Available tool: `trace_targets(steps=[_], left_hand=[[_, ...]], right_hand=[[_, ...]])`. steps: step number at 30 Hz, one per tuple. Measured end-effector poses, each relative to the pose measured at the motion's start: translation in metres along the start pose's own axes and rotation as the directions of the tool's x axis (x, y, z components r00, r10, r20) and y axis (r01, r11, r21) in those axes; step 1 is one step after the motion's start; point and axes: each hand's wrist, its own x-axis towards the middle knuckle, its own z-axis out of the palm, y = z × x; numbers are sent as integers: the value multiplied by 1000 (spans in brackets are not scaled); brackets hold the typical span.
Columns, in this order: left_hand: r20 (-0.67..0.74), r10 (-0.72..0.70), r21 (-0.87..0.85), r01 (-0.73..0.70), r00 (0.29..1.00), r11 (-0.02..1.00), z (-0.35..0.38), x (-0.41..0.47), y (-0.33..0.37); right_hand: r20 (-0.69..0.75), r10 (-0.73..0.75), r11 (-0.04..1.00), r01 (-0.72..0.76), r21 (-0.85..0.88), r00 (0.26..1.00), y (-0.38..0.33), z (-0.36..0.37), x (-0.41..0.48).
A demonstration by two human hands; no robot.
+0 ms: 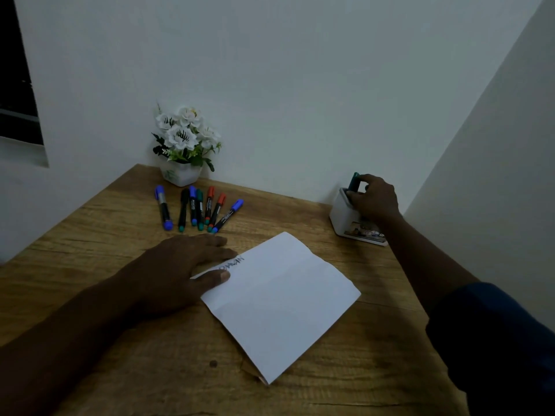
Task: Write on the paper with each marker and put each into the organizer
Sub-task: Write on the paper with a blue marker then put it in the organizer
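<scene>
A white sheet of paper [279,298] lies at an angle in the middle of the wooden table, with a line of dark writing near its upper left corner. My left hand [180,265] rests flat on that corner, thumb on the sheet. Several markers [196,210] with blue, green and red caps lie in a row at the back of the table. The white organizer [342,214] stands at the back right by the wall. My right hand [374,196] is over it, fingers closed on a green marker [353,181] that stands upright in the organizer.
A white pot of artificial white flowers [183,145] stands against the wall behind the markers. Walls close the table off at the back and right. The wooden tabletop [105,235] runs to an edge at the left.
</scene>
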Motion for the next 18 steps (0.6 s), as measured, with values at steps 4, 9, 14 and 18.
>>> trace_targets(steps=[4,9,14,18], left_hand=[[9,-2,3,2,1000,1000,-1,0,3],[-8,-6,-17,6,1000,1000,-2,-1,6],[-10,-13,-29,12,1000,999,0,-3,4],[-6,-10,-20,10,1000,1000,0,-3,4]], right_hand=[[-227,-146,988,128,-91,963,-9,-2,-17],[-206,-591,802,596,-41,780,-46,12,-46],[176,-736,676,727,121,654,-104,53,-66],[437,-701,619,785,-20,564,-147,82,-76]])
